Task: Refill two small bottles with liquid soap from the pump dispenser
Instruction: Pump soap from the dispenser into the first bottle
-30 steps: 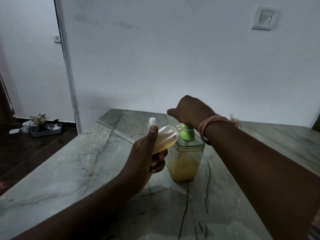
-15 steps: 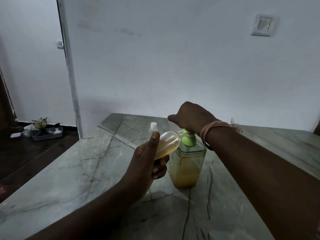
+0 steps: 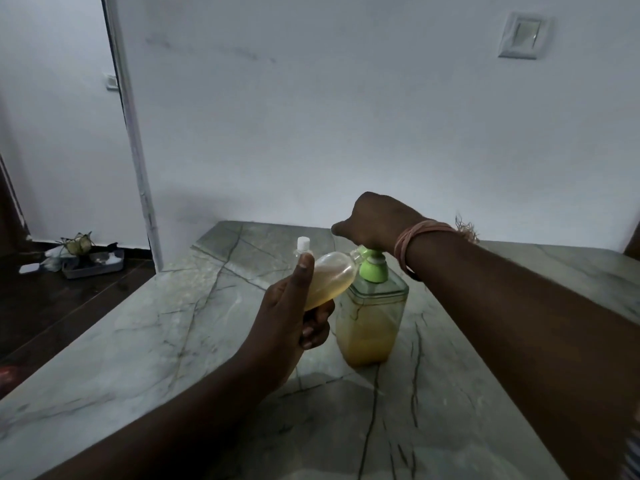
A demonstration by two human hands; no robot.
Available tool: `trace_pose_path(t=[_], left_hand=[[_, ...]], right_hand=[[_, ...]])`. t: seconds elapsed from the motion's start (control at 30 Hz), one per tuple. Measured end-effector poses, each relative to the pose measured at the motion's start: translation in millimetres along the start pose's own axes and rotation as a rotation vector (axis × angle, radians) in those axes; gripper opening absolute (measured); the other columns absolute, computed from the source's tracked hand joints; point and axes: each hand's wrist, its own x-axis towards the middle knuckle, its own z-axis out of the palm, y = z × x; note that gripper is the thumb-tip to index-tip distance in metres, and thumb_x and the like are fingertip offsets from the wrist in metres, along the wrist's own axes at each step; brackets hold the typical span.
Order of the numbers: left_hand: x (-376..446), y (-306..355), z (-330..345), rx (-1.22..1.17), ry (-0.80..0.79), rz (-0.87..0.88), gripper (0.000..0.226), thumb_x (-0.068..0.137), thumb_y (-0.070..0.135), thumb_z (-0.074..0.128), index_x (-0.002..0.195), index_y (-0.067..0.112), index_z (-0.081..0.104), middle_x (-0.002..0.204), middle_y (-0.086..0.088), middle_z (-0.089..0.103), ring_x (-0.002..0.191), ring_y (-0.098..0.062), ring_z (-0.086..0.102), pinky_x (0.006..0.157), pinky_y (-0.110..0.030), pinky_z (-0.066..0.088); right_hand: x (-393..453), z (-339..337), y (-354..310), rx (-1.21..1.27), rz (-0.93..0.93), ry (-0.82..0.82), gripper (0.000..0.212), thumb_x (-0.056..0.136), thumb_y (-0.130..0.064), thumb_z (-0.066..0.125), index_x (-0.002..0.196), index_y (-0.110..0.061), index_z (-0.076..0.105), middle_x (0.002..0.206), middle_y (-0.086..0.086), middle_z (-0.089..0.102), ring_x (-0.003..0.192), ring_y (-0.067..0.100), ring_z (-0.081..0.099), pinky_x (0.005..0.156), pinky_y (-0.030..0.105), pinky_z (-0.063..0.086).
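A clear square pump dispenser (image 3: 371, 323) with a green pump head and about half full of yellow soap stands on the grey marble counter (image 3: 138, 341). My right hand (image 3: 375, 225) rests closed on top of the pump head. My left hand (image 3: 292, 320) holds a small clear bottle (image 3: 330, 277) tilted on its side, its mouth against the green nozzle; yellow soap lies inside it. A second small bottle (image 3: 302, 247) with a white cap shows just behind my left thumb, mostly hidden.
A white wall stands right behind the counter, with a switch plate (image 3: 523, 35) at the upper right. To the left the counter edge drops to a dark floor, where a grey tray (image 3: 93, 266) of small items sits beside a door frame.
The hands, small bottle and dispenser keep the same pose; only the view has shifted slightly. The right hand stays on the pump head.
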Motion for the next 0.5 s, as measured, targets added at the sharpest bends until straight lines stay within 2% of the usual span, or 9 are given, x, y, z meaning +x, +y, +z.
trace_pose_path(t=[0.1,0.2,0.3,0.5], left_hand=[[0.5,-1.4,-0.5,0.009,-0.005,0.006,0.050,0.091,0.065,0.058,0.110,0.021,0.075,0.064,-0.005,0.050,0.044,-0.008,0.036,0.042,-0.022,0.034],[1.6,-2.7,-3.4,0.016,-0.019,0.010,0.047,0.094,0.063,0.056,0.107,0.023,0.076,0.064,-0.004,0.051,0.044,-0.008,0.036,0.042,-0.022,0.034],[1.5,-3.5,-3.8,0.017,-0.027,0.014,0.045,0.095,0.062,0.055,0.105,0.024,0.076,0.063,-0.003,0.051,0.043,-0.007,0.037,0.042,-0.022,0.034],[1.8,-3.0,-3.9,0.022,-0.045,0.035,0.047,0.094,0.063,0.056,0.109,0.022,0.075,0.064,-0.003,0.051,0.044,-0.007,0.036,0.043,-0.022,0.033]], right_hand=[[1.7,-0.6,-3.4,-0.061,-0.045,0.047,0.032,0.083,-0.042,0.063,0.065,-0.018,0.052,0.064,0.001,0.056,0.062,0.020,0.056,0.053,0.028,0.035],[3.3,9.5,3.8,0.064,0.005,0.113,0.038,0.081,-0.042,0.062,0.058,-0.015,0.050,0.055,0.001,0.054,0.053,0.020,0.053,0.049,0.027,0.031],[0.6,12.9,6.8,0.103,0.030,0.085,0.042,0.081,-0.041,0.064,0.055,-0.014,0.046,0.051,0.001,0.048,0.049,0.018,0.047,0.048,0.027,0.029],[1.8,4.7,-1.5,-0.009,-0.007,0.036,0.032,0.083,-0.039,0.062,0.062,-0.016,0.054,0.062,0.002,0.058,0.059,0.020,0.056,0.052,0.028,0.036]])
